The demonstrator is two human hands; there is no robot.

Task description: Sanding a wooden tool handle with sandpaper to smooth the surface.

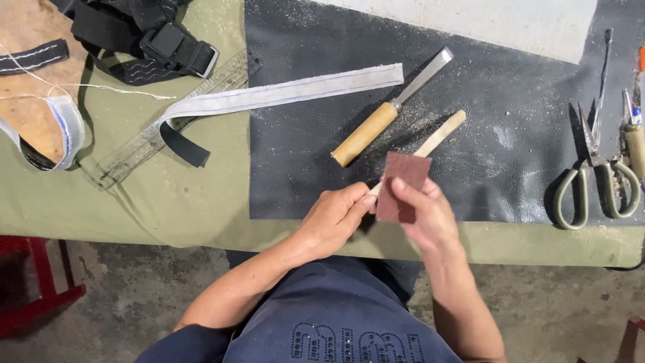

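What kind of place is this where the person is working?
Probably a craft workshop, maybe for leather or strap work. A chisel and scissors lie on a dusty black sheet on the table, a metal ruler sits nearby, and the right hand holds sandpaper against a wooden stick.

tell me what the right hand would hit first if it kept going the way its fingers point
The right hand points up and left, away from the body. First in that line is probably the wooden handle of the chisel, though depth is unclear and it might pass above it.
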